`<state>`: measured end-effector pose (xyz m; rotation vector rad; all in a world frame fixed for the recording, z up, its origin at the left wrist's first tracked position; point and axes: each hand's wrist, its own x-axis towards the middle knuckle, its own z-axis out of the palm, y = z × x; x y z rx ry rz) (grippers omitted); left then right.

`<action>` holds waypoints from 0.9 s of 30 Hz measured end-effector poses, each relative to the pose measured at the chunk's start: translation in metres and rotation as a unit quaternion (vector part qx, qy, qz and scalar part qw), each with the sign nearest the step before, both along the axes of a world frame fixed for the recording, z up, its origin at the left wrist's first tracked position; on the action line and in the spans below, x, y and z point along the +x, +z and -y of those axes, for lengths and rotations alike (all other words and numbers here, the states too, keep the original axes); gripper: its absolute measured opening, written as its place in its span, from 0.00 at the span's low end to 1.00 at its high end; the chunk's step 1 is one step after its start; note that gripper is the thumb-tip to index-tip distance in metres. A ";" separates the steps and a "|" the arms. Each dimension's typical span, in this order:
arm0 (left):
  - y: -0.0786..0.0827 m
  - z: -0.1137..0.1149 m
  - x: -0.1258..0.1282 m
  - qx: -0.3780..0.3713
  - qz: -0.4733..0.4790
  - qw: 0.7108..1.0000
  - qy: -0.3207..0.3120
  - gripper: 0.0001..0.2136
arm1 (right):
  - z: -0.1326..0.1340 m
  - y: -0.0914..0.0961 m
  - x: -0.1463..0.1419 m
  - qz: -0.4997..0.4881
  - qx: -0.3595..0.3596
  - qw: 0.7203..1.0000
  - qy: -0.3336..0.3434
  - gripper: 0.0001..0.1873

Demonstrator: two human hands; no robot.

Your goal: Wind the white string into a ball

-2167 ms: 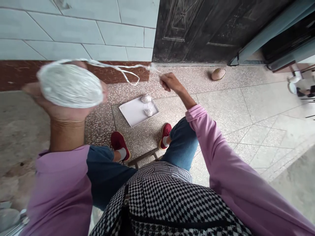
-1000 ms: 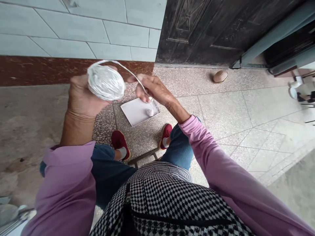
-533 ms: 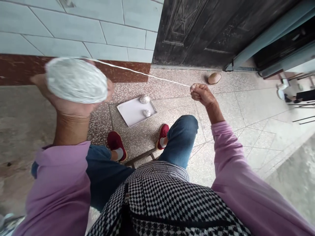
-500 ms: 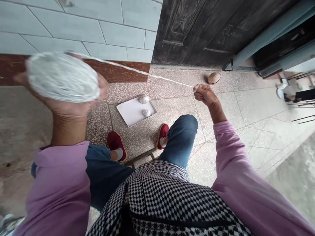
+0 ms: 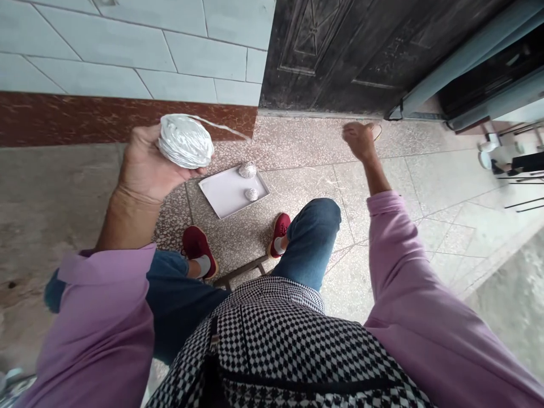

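My left hand [image 5: 147, 161] is wrapped around a ball of white yarn [image 5: 186, 141], held up at the left with its palm behind the ball. From the ball's top a slack strand [image 5: 225, 127] runs right and fades against the floor. Thin pale wisps [image 5: 329, 180], perhaps part of the same strand, show below my right hand [image 5: 360, 140]. That hand is held out to the right near the door, its fingers smeared by motion. No yarn can be made out at its fingers.
On the speckled floor lies a shallow white tray [image 5: 221, 195] with two small white balls [image 5: 247, 170] in it. A roundish object [image 5: 377, 131] is mostly hidden behind my right hand. A dark carved door [image 5: 323, 56] and a tiled wall [image 5: 106, 45] stand ahead.
The yarn ball has moved right and away from the camera. The strand, taut to my right hand before, now hangs slack. My right hand has shifted slightly up and its pinch is no longer visible.
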<state>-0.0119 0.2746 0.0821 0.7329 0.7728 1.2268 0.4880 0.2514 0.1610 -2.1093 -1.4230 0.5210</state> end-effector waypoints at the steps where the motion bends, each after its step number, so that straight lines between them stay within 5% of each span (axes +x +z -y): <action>1: -0.004 0.002 0.000 -0.006 -0.002 1.000 -0.011 0.29 | -0.009 -0.009 -0.021 -0.025 0.007 0.999 0.019 0.08; 5: -0.008 0.006 -0.002 0.003 -0.001 1.000 0.026 0.30 | -0.023 -0.048 -0.121 -0.149 0.023 0.979 0.134 0.07; 10: -0.011 0.014 0.002 0.030 -0.003 0.999 0.045 0.33 | -0.013 -0.063 -0.232 -0.430 0.074 0.853 0.288 0.22; 12: -0.013 0.016 0.001 0.035 0.000 0.999 0.025 0.36 | -0.013 -0.065 -0.257 -0.463 0.044 0.834 0.296 0.25; 18: -0.012 0.017 -0.006 0.005 0.016 0.998 -0.061 0.31 | -0.014 -0.086 -0.273 -0.474 -0.054 0.822 0.309 0.25; 27: -0.024 0.024 -0.008 0.004 -0.015 0.986 -0.169 0.20 | -0.001 -0.062 -0.259 -0.400 0.100 0.849 0.332 0.22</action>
